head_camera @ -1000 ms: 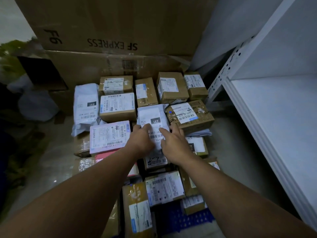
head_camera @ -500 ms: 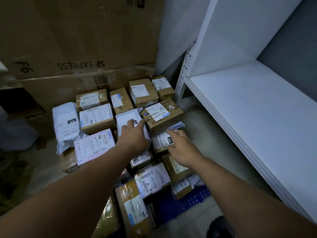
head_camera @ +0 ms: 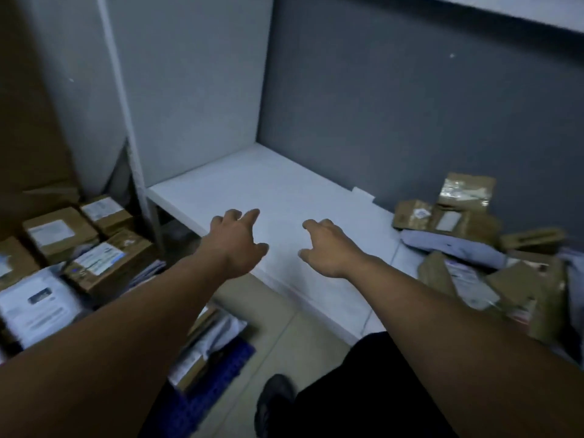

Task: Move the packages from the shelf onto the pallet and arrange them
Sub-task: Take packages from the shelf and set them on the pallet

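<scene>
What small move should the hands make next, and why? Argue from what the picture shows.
Probably reach right to the heap of packages and take the nearest one, likely the pale mailer. The left hand and right hand are open and empty over a bare stretch of shelf, while the pallet at left already holds boxes.

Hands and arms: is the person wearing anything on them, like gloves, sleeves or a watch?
Nothing shows. The left hand and right hand are bare: no gloves, no rings that I can see. The left forearm and right forearm are bare too, with no sleeve, watch or band in view.
</scene>
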